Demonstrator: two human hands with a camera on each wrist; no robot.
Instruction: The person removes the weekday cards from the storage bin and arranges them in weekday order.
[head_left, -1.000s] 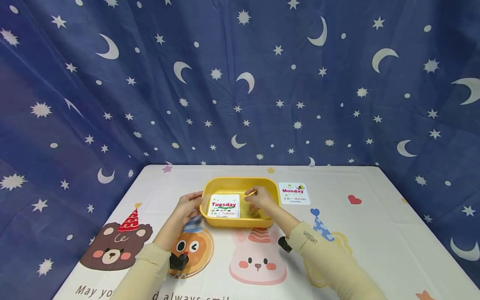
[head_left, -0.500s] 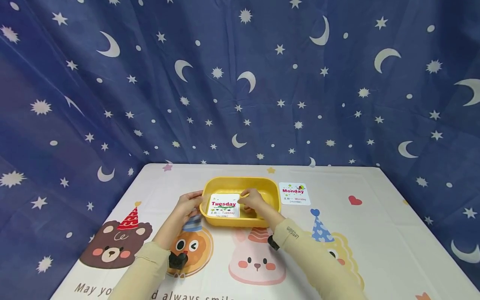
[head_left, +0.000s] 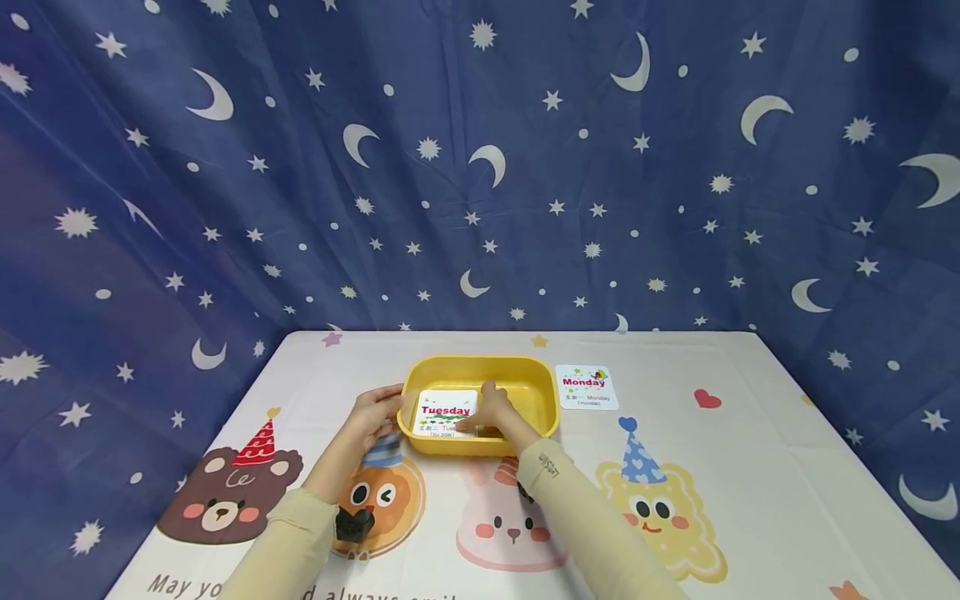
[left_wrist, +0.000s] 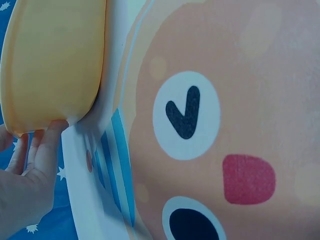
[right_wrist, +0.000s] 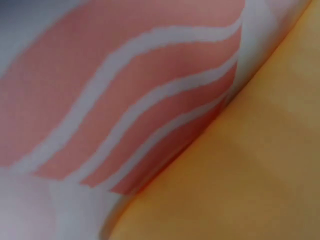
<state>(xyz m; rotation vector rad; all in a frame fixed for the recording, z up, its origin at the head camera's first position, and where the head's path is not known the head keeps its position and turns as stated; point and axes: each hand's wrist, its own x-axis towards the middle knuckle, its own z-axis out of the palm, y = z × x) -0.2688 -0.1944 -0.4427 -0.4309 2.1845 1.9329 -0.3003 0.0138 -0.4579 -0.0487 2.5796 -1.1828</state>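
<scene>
A yellow plastic tray (head_left: 536, 406) stands on the table with a white "Tuesday" card (head_left: 442, 402) lying in its left half. My left hand (head_left: 375, 412) grips the tray's left end; in the left wrist view, the fingers (left_wrist: 47, 145) bear on its outer wall with the thumb near the rim. Over the tray's front wall reaches my right hand (head_left: 495, 410), thumb on the card's lower right corner and other fingers by its right edge. Whether it pinches the card is hidden. The right wrist view shows only the tray's wall (right_wrist: 250, 165) and cloth.
A white "Monday" card (head_left: 587, 387) lies flat just right of the tray. The tablecloth (head_left: 750, 467) is white with printed cartoon figures. Behind the table hangs a blue curtain (head_left: 420, 100) with moons and stars.
My right hand has moved left inside the tray, from its right half onto the "Tuesday" card's right side. My left hand, the tray and both cards have stayed in place.
</scene>
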